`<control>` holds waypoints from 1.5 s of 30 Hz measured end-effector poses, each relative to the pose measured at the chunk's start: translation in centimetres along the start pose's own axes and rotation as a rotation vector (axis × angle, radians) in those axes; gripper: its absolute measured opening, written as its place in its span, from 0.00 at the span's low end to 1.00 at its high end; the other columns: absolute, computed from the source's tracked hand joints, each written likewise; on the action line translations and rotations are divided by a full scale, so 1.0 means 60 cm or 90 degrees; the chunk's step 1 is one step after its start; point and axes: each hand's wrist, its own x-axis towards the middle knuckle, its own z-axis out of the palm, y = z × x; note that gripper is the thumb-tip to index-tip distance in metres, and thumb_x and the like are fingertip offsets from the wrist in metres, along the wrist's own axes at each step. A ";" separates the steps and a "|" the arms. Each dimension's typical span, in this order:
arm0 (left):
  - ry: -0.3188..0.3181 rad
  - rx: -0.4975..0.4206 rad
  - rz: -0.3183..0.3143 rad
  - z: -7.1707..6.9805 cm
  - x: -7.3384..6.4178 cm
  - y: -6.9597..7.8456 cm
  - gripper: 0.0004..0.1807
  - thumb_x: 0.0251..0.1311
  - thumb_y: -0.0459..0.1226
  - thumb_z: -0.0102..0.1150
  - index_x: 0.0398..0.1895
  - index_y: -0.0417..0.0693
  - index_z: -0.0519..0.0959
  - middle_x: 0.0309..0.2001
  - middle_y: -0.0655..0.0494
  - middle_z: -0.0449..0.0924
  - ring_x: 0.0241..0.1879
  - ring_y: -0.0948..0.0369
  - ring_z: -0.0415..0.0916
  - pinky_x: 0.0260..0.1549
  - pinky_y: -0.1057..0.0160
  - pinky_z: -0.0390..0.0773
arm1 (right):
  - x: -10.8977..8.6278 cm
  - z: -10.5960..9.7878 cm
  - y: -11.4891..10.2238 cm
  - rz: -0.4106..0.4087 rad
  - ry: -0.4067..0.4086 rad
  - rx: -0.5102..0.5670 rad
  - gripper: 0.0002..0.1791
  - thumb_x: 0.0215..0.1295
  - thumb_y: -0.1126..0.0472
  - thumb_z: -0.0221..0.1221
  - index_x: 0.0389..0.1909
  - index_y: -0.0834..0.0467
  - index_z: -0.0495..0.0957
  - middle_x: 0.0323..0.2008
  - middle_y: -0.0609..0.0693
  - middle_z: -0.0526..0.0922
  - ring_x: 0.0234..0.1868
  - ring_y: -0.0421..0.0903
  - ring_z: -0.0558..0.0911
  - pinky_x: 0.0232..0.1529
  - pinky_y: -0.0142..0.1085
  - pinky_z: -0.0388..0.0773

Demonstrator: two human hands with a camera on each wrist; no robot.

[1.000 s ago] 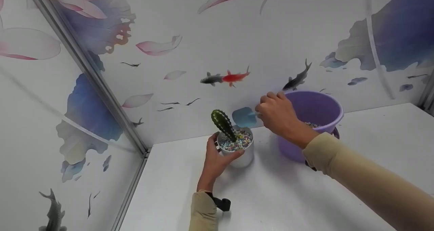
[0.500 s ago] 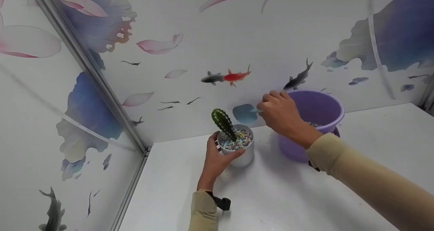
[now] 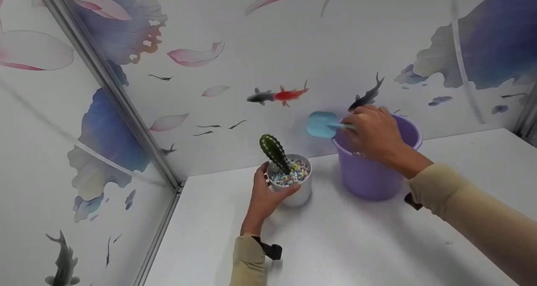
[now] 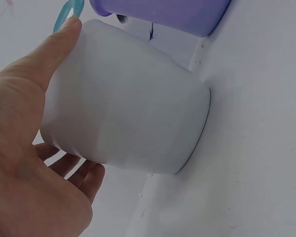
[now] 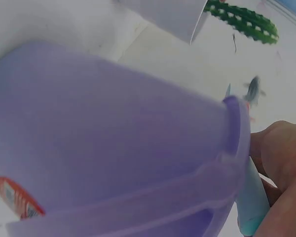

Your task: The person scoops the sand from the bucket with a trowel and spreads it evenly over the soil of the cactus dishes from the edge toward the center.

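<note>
A green cactus (image 3: 275, 152) leans to the left in a white pot (image 3: 298, 197) filled with multicoloured pebbles (image 3: 298, 171). My left hand (image 3: 267, 197) holds the pot, thumb on the near side and fingers round the left; the left wrist view shows the pot's side (image 4: 128, 98). My right hand (image 3: 374, 128) grips the handle of a light blue toy shovel (image 3: 322, 124). The blade points left, raised above the gap between pot and bucket. Under the right hand stands a purple bucket (image 3: 369, 177), with some pebbles visible inside.
Both pot and bucket stand on a white table (image 3: 335, 240) close to the back wall (image 3: 235, 147), which is printed with fish and petals. A metal frame post (image 3: 126, 105) runs down the left corner. The bucket carries a handle strap (image 5: 138, 205).
My right hand has moved right with the shovel, away from the pot and over the bucket; the blade has risen. My left hand stays on the pot.
</note>
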 end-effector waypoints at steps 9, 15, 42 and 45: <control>0.052 0.017 0.019 -0.030 -0.004 0.005 0.61 0.59 0.61 0.78 0.86 0.48 0.55 0.81 0.44 0.62 0.79 0.47 0.64 0.81 0.45 0.67 | -0.020 -0.035 0.047 0.063 -0.007 -0.006 0.14 0.70 0.58 0.70 0.53 0.59 0.92 0.47 0.62 0.92 0.48 0.62 0.85 0.48 0.61 0.82; 0.084 0.030 0.033 -0.053 -0.012 0.014 0.55 0.64 0.59 0.74 0.85 0.48 0.57 0.80 0.44 0.64 0.79 0.45 0.64 0.80 0.46 0.68 | -0.025 -0.033 0.061 0.089 -0.048 -0.029 0.15 0.70 0.57 0.69 0.50 0.62 0.92 0.47 0.63 0.92 0.48 0.63 0.85 0.46 0.61 0.84; 0.024 0.191 0.088 -0.041 -0.069 0.059 0.38 0.70 0.54 0.71 0.76 0.52 0.68 0.72 0.52 0.73 0.72 0.53 0.70 0.74 0.47 0.76 | 0.002 -0.019 0.101 0.150 -0.287 -0.037 0.11 0.66 0.53 0.70 0.30 0.55 0.92 0.23 0.47 0.84 0.30 0.50 0.79 0.33 0.46 0.68; 0.029 0.205 0.098 -0.038 -0.068 0.065 0.37 0.71 0.54 0.71 0.75 0.52 0.69 0.71 0.54 0.74 0.71 0.54 0.71 0.73 0.48 0.77 | 0.002 -0.017 0.103 0.156 -0.262 -0.027 0.12 0.67 0.53 0.70 0.38 0.58 0.93 0.31 0.53 0.91 0.38 0.56 0.83 0.43 0.56 0.70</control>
